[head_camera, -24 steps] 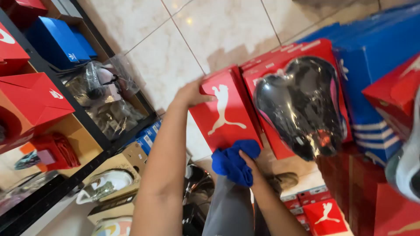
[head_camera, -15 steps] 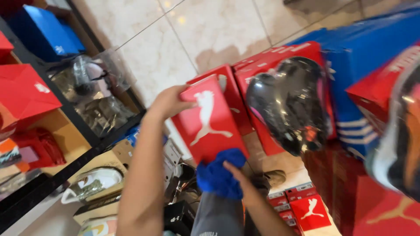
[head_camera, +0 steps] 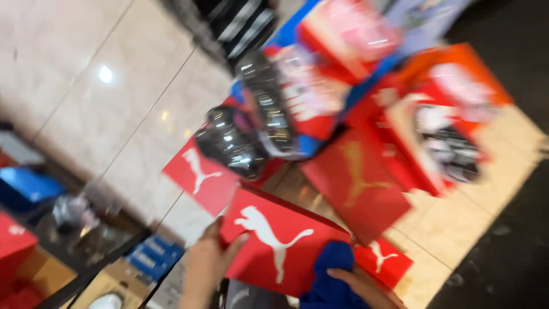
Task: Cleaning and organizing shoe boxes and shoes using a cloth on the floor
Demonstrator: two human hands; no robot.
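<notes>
My left hand (head_camera: pixel 207 262) grips the left edge of a red shoebox lid (head_camera: pixel 274 240) with a white animal logo, held tilted low in the blurred view. My right hand (head_camera: pixel 363 286) holds a bunched blue cloth (head_camera: pixel 330 274) against the lid's lower right part. Just beyond the lid, a shiny dark shoe wrapped in clear plastic (head_camera: pixel 231 143) rests on another red box (head_camera: pixel 197 174).
Several red and blue shoeboxes (head_camera: pixel 354 177) are stacked ahead and to the right, some with wrapped shoes on top. A dark shelf (head_camera: pixel 86 252) with boxes and shoes runs along the lower left. Pale floor tiles (head_camera: pixel 86 86) lie beyond.
The camera has swung right and gone blurry, showing more stacked boxes. The red lid has dropped lower and flatter in view, with both hands and the blue cloth still on it.
</notes>
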